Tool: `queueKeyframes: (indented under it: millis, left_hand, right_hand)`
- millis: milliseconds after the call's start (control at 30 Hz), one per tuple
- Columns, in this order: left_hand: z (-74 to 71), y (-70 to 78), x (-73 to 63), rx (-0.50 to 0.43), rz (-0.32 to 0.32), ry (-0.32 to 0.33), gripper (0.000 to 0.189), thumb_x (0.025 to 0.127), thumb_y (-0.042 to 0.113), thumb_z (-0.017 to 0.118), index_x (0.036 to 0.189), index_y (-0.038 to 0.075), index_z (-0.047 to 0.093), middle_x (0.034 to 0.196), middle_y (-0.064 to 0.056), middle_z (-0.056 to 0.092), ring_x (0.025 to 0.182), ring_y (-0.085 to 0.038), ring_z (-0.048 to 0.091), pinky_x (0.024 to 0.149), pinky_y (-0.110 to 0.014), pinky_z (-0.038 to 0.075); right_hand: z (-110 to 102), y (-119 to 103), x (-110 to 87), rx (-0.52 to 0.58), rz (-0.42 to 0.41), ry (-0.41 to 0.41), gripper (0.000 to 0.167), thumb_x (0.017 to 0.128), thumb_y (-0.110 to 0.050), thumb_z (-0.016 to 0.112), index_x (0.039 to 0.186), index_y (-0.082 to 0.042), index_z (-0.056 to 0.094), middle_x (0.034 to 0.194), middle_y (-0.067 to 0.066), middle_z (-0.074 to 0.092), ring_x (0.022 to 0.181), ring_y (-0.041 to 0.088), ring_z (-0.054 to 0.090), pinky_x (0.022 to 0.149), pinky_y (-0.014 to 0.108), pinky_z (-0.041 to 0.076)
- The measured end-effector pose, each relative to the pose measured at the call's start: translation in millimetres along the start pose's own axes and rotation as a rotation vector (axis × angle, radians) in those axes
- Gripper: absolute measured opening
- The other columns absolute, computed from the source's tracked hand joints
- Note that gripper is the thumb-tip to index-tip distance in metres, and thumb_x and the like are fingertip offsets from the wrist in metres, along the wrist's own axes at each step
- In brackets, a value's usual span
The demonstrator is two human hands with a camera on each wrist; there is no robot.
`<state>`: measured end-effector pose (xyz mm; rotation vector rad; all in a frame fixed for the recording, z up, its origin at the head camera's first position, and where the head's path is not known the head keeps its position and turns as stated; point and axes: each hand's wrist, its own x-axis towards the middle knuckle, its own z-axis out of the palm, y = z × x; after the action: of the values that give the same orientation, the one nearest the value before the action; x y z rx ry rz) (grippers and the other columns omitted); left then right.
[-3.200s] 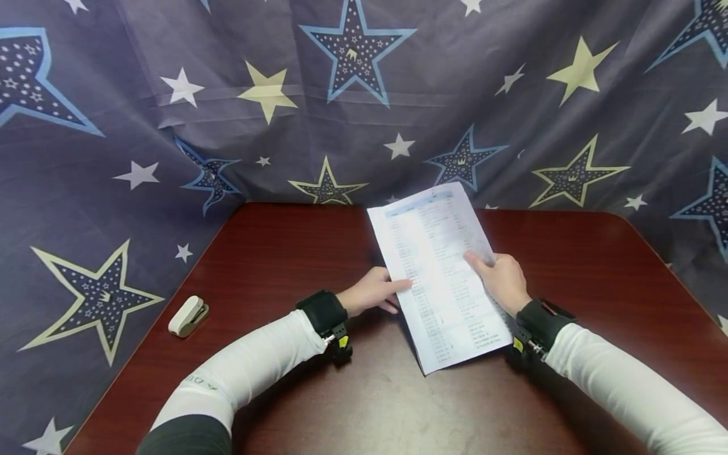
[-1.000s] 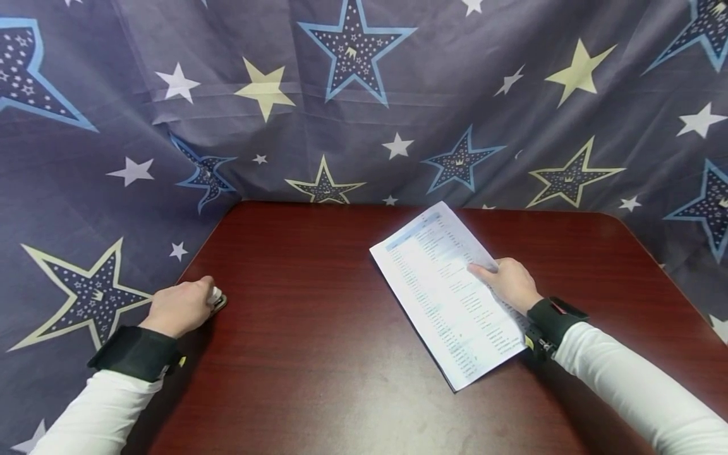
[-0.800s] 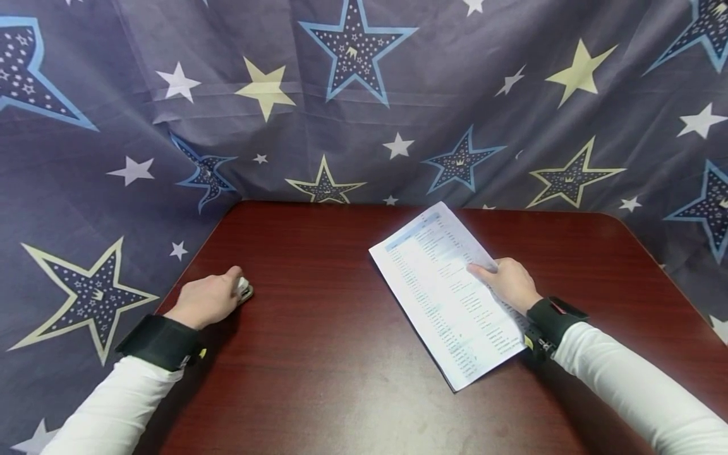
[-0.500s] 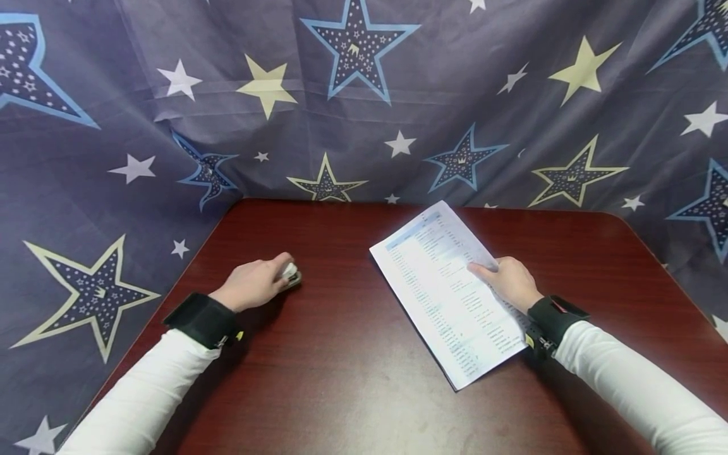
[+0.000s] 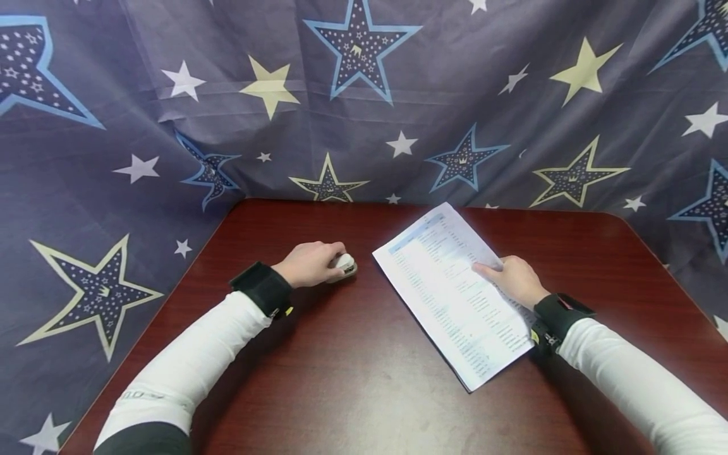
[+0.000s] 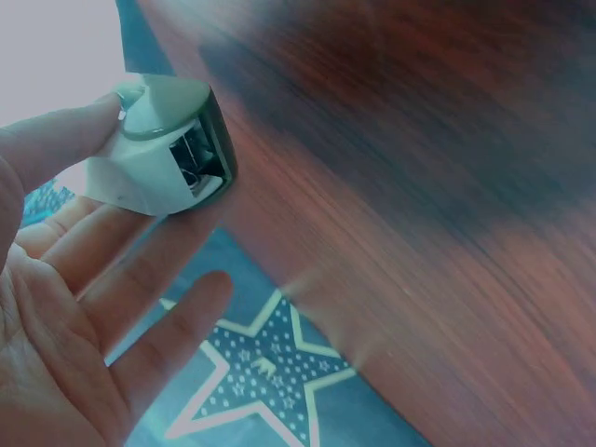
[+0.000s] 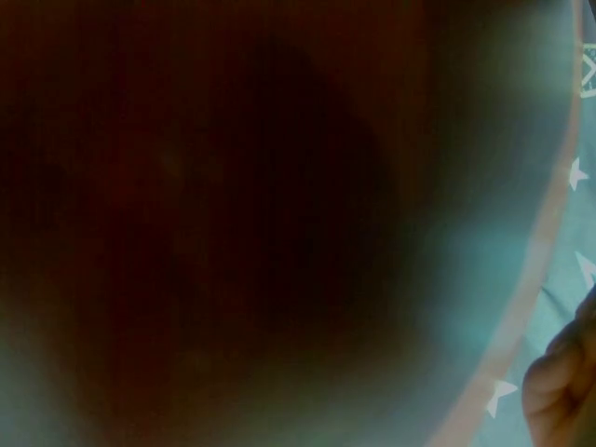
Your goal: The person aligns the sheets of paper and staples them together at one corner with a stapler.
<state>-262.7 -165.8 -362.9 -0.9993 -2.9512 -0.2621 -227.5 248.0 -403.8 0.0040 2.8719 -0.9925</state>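
Note:
A small white-and-grey stapler (image 5: 344,264) is pinched in my left hand (image 5: 309,262), left of the papers in the head view. The left wrist view shows the stapler (image 6: 168,149) between thumb and index finger, its front end facing outward, while the other fingers spread loosely. My right hand (image 5: 514,281) grips the right edge of a printed stack of paper (image 5: 449,297), thumb on top and fingers hidden beneath. The stack lies slanted, and whether it touches the table is unclear. In the right wrist view, dark blur hides most things; curled fingers (image 7: 559,382) show at the edge.
A dark red wooden table (image 5: 364,404) spans the space under both hands. Behind it and to the left hangs a grey-blue cloth (image 5: 239,38) patterned with stars, meeting the table's back and left edges.
My left hand let go of the paper, took hold of the stapler at the table's left edge, and has carried it right toward the paper. The right hand stays nearly still, the paper now lower.

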Motion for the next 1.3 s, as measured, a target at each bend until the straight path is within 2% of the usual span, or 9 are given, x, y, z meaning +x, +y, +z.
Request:
queueKeyframes:
  millis: [233, 433, 700, 967, 1300]
  left_hand:
    - [8.0, 11.6, 25.4, 0.014, 0.077, -0.037, 0.023, 0.085, 0.024, 0.074, 0.101, 0.014, 0.060, 0.080, 0.001, 0.063, 0.068, -0.015, 0.057, 0.063, -0.036, 0.047]
    - [14.9, 18.4, 37.6, 0.019, 0.071, -0.045, 0.021, 0.088, 0.022, 0.071, 0.105, 0.014, 0.060, 0.083, 0.000, 0.064, 0.071, -0.016, 0.058, 0.067, -0.037, 0.048]
    - [24.5, 25.3, 44.9, 0.039, 0.035, -0.061, 0.022, 0.088, 0.023, 0.071, 0.104, 0.013, 0.059, 0.078, 0.001, 0.061, 0.069, -0.016, 0.055, 0.064, -0.037, 0.046]
    - [25.4, 31.2, 48.3, 0.053, 0.006, -0.071, 0.022, 0.088, 0.023, 0.071, 0.103, 0.012, 0.059, 0.078, 0.000, 0.060, 0.069, -0.016, 0.055, 0.065, -0.037, 0.046]
    - [25.2, 32.2, 51.1, -0.011, -0.038, -0.105, 0.024, 0.087, 0.022, 0.072, 0.106, 0.011, 0.064, 0.091, -0.003, 0.064, 0.078, -0.018, 0.055, 0.070, -0.035, 0.046]
  right_hand:
    - [-6.8, 3.3, 7.3, 0.020, -0.011, 0.000, 0.066, 0.090, -0.054, 0.063, 0.120, 0.005, 0.059, 0.075, 0.008, 0.066, 0.060, 0.019, 0.061, 0.054, 0.032, 0.047]
    - [-5.6, 3.9, 10.0, 0.026, -0.005, 0.007, 0.068, 0.088, -0.057, 0.062, 0.121, 0.003, 0.059, 0.077, 0.009, 0.066, 0.061, 0.019, 0.062, 0.055, 0.032, 0.047]
    - [-1.0, 4.4, 10.2, 0.033, 0.009, -0.007, 0.067, 0.088, -0.057, 0.062, 0.123, 0.001, 0.059, 0.079, 0.009, 0.067, 0.062, 0.020, 0.063, 0.056, 0.032, 0.048]
    - [1.3, 3.9, 10.6, 0.033, 0.017, -0.036, 0.062, 0.089, -0.055, 0.062, 0.118, 0.000, 0.062, 0.081, 0.009, 0.068, 0.063, 0.020, 0.064, 0.057, 0.032, 0.049]
    - [-0.3, 3.2, 13.5, -0.019, -0.009, -0.031, 0.058, 0.090, -0.053, 0.063, 0.110, 0.001, 0.065, 0.075, 0.007, 0.066, 0.060, 0.019, 0.061, 0.055, 0.031, 0.047]
